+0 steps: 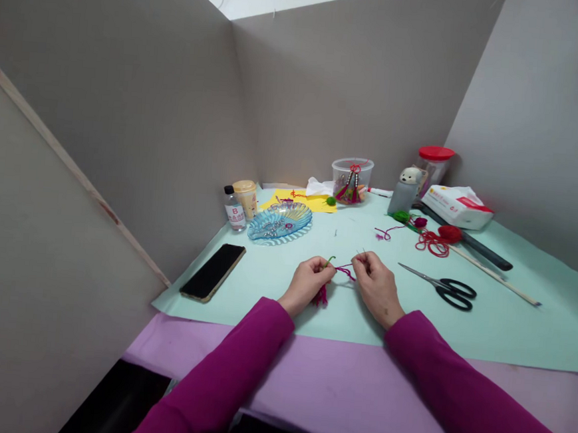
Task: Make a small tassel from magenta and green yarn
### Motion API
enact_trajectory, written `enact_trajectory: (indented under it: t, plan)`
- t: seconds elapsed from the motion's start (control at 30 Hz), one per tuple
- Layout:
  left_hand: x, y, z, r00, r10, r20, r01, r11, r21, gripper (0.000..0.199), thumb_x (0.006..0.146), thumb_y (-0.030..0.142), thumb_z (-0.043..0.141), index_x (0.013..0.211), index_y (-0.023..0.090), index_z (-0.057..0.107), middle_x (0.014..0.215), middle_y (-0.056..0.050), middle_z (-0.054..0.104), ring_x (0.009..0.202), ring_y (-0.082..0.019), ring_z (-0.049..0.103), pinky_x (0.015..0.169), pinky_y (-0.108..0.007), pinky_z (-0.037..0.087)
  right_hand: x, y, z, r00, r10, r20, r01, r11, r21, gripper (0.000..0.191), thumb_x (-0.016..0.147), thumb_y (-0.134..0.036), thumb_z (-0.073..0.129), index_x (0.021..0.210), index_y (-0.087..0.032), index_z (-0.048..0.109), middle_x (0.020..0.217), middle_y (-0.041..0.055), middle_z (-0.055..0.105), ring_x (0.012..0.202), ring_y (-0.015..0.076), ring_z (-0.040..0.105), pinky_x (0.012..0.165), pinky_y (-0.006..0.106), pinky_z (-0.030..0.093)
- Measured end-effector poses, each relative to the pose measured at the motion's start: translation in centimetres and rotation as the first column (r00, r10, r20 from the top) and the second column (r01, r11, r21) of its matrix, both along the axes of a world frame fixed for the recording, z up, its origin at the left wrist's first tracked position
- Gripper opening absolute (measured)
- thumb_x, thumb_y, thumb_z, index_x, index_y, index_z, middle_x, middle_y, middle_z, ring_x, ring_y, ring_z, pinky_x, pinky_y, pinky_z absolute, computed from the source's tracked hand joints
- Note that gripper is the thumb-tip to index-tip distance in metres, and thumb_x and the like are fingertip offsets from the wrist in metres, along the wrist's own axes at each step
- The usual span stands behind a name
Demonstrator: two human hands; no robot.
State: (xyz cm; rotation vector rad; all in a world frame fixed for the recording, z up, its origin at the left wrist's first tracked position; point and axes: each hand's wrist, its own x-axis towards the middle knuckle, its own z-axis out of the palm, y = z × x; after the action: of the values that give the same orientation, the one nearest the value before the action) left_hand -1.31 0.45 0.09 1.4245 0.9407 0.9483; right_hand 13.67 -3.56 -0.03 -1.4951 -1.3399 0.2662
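My left hand (309, 285) is closed in a pinch on a magenta yarn piece (321, 295), whose tassel-like end hangs below the fingers. A short green strand (331, 260) sticks up by its fingertips. Magenta yarn (345, 272) spans the gap to my right hand (376, 287), and a loose end droops between the hands. My right hand pinches the yarn near its end; something thin, perhaps a needle (359, 252), shows at its fingertips, too small to make out. Both hands are just above the pale green mat (262, 301).
Black-handled scissors (450, 290) lie right of my right hand, with red yarn (433, 243) behind. A phone (213, 272) lies at left, near a blue glass dish (281, 222) and a small bottle (235, 210). A tissue pack (457, 206) sits at back right.
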Motion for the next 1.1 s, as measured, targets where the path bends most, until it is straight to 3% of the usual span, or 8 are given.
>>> enact_trajectory:
  t: [0.07,0.13,0.3,0.43,1.1]
  plan:
    - [0.0,0.1,0.0,0.999,0.029,0.016,-0.029,1.000,-0.003,0.021,0.069,0.034,0.064,0.066,0.017,0.052,0.052,0.003,0.044,0.045,-0.006,0.035,0.044,-0.020,0.024,0.0,-0.2,0.2,0.998,-0.065,-0.006,0.066,0.998,0.024,0.024,0.085,-0.042,0.043,0.091,-0.020,0.052,0.060,-0.0034,0.052,0.055,0.0138,0.047,0.056,0.025,0.035]
    - [0.0,0.2,0.0,0.998,0.049,0.033,-0.049,0.999,0.002,0.020,0.068,0.033,0.064,0.068,0.016,0.053,0.054,0.003,0.046,0.046,-0.007,0.036,0.044,-0.020,0.025,-0.1,-0.3,0.3,0.996,-0.080,0.050,0.076,0.995,0.063,0.023,0.087,-0.040,0.040,0.090,-0.020,0.051,0.063,-0.0024,0.053,0.057,0.0141,0.048,0.058,0.026,0.036]
    - [0.1,0.3,-0.1,0.995,0.055,0.081,-0.055,0.998,0.005,0.019,0.068,0.032,0.064,0.074,0.015,0.057,0.057,0.003,0.048,0.048,-0.006,0.037,0.046,-0.020,0.026,-0.4,-0.1,-0.4,0.944,0.099,0.314,-0.130,0.988,0.081,0.019,0.086,-0.030,0.041,0.074,-0.021,0.053,0.071,0.0007,0.058,0.065,0.0140,0.051,0.064,0.026,0.036]
    - [0.1,0.3,0.1,0.993,0.075,0.089,-0.075,0.997,0.001,0.018,0.067,0.031,0.064,0.074,0.016,0.057,0.057,0.003,0.047,0.048,-0.006,0.036,0.046,-0.020,0.025,-0.5,0.0,-0.9,0.911,0.120,0.394,-0.151,0.987,0.047,0.018,0.085,-0.026,0.042,0.075,-0.021,0.056,0.076,0.0021,0.062,0.067,0.0144,0.053,0.064,0.026,0.037]
    - [0.1,0.1,0.1,0.999,0.023,0.036,-0.024,0.999,0.027,0.020,0.071,0.034,0.063,0.069,0.016,0.054,0.056,0.003,0.046,0.048,-0.007,0.036,0.047,-0.021,0.025,-0.3,0.1,-1.0,0.894,0.091,0.438,-0.102,0.995,0.002,0.019,0.088,-0.029,0.041,0.077,-0.021,0.055,0.078,0.0024,0.063,0.068,0.0150,0.054,0.063,0.026,0.036]
